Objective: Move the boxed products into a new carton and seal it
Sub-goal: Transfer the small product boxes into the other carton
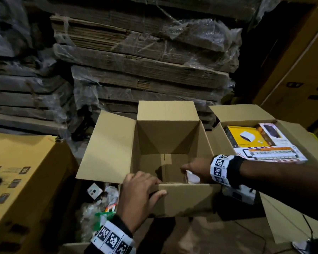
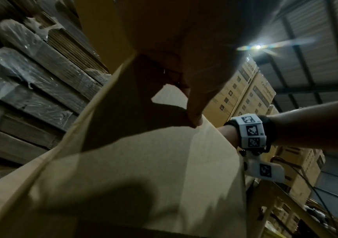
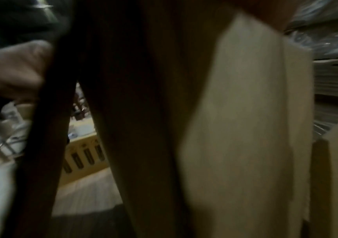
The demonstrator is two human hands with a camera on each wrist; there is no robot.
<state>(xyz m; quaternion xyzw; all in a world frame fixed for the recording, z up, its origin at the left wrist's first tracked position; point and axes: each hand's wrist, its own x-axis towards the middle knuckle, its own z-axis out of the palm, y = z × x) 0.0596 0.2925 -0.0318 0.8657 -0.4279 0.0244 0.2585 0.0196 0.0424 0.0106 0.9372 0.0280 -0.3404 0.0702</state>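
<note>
— Left hand (image 1: 140, 195), nearest the lens: how are the fingers recorded?
— Fingers (image 1: 142, 177) are curled over the near rim of the new carton (image 1: 165, 136), with the thumb (image 1: 159, 193) pressed on the outside of the near flap, so the rim is gripped. In the left wrist view a fingertip (image 2: 194, 119) is seen on the cardboard edge.
— And the right hand (image 1: 195, 170)?
— It is placed down inside the carton, at the near right corner. Its fingers are closed around a small white box (image 1: 192, 177), held low against the near wall. The right wrist view is blurred, and only cardboard is made out.
— Carton condition?
— Flaps are stood open and the bottom seam is visible.
— Other products?
— They are noted in a second open carton (image 1: 237, 110) just right of the first: a yellow box (image 1: 240, 136), a white box picturing a dark device (image 1: 272, 132) and a long striped box (image 1: 272, 153).
— Surroundings?
— A large printed carton (image 1: 26, 180) is logged at left, plastic-wrapped stacks of flat cardboard (image 1: 145, 61) behind, and litter (image 1: 103, 202) on the floor between
</note>
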